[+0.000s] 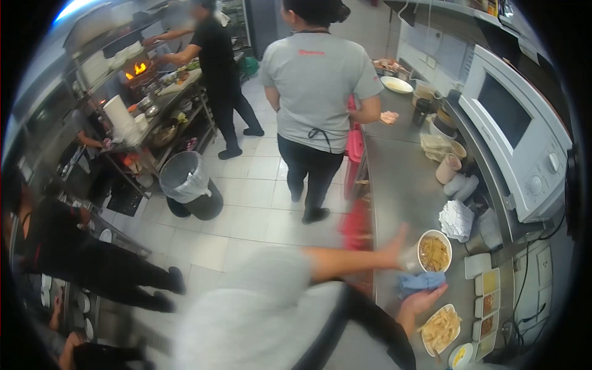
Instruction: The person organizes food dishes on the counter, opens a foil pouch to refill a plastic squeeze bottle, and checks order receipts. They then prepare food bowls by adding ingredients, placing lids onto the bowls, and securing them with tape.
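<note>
1. Right of centre, two hands: the left hand, blurred, finger position unclear, beside one round food bowl; the right hand cupped against one blue cloth.
2. Lower right: one food tray, four condiment containers.

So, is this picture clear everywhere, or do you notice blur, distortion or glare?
Head view: the left hand is smeared, probably by motion, while the noodle-like food near it is clearer; the shelf edge curves, as with a wide lens; corners go black; white glare at top left.
</note>
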`<state>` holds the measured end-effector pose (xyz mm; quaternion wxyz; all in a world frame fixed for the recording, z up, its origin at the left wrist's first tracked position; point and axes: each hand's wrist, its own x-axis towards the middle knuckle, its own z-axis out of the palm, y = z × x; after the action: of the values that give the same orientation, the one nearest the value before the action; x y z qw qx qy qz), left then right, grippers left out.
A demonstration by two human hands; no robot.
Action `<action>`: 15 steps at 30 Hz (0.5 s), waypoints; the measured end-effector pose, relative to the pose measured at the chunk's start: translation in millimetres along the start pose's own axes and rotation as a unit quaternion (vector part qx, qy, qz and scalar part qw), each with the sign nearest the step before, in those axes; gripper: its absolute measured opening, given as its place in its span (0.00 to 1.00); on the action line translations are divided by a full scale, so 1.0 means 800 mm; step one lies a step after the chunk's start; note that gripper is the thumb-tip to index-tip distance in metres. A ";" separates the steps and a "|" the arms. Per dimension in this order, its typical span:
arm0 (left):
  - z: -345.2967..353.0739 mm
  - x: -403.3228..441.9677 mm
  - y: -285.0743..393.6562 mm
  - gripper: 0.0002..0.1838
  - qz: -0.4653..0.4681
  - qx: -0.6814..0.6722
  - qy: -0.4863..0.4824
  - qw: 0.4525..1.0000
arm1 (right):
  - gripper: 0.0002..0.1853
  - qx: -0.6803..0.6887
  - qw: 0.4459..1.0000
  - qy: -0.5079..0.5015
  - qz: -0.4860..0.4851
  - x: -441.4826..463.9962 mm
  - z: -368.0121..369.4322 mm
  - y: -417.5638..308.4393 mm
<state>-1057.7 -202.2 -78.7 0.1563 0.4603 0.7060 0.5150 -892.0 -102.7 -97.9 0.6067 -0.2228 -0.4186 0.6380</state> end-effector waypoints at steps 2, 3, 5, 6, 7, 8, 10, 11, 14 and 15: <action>-0.061 -0.023 -0.018 0.69 -0.057 0.019 0.008 0.998 | 0.28 -0.086 0.996 0.008 0.014 -0.007 0.006 -0.009; -0.103 -0.040 -0.008 0.68 -0.087 -0.084 0.094 0.988 | 0.28 -0.154 0.988 -0.005 -0.004 -0.007 -0.005 -0.001; -0.184 -0.046 -0.033 0.65 -0.124 -0.035 0.289 0.949 | 0.34 -0.239 0.971 0.014 0.009 -0.015 -0.001 0.004; -0.237 -0.051 -0.029 0.64 -0.098 -0.139 0.358 0.918 | 0.34 -0.310 0.951 -0.002 -0.005 -0.016 -0.002 0.011; -0.297 -0.059 0.008 0.60 -0.086 -0.246 0.375 0.889 | 0.34 -0.381 0.924 -0.018 -0.020 -0.015 -0.004 0.017; -0.352 -0.074 0.053 0.61 -0.097 -0.220 0.393 0.888 | 0.34 -0.449 0.892 -0.035 -0.035 -0.014 -0.007 0.022; -0.455 -0.081 0.086 0.60 0.004 -0.146 0.436 0.888 | 0.33 -0.473 0.878 -0.038 -0.067 -0.011 -0.011 0.025; -0.500 -0.083 0.123 0.61 -0.068 -0.071 0.458 0.883 | 0.32 -0.486 0.869 -0.040 -0.083 -0.009 -0.012 0.025; -0.576 -0.075 0.174 0.60 -0.028 -0.091 0.467 0.879 | 0.31 -0.346 0.937 0.042 0.027 0.001 -0.045 0.043; -0.570 -0.077 0.192 0.57 -0.036 -0.055 0.468 0.881 | 0.26 -0.232 0.961 0.079 0.128 0.005 -0.053 0.042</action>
<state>-1266.6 -511.2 231.0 -0.1488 0.1308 0.6839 0.7022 -879.2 -84.8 -147.2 0.4825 -0.4591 -0.4740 0.5760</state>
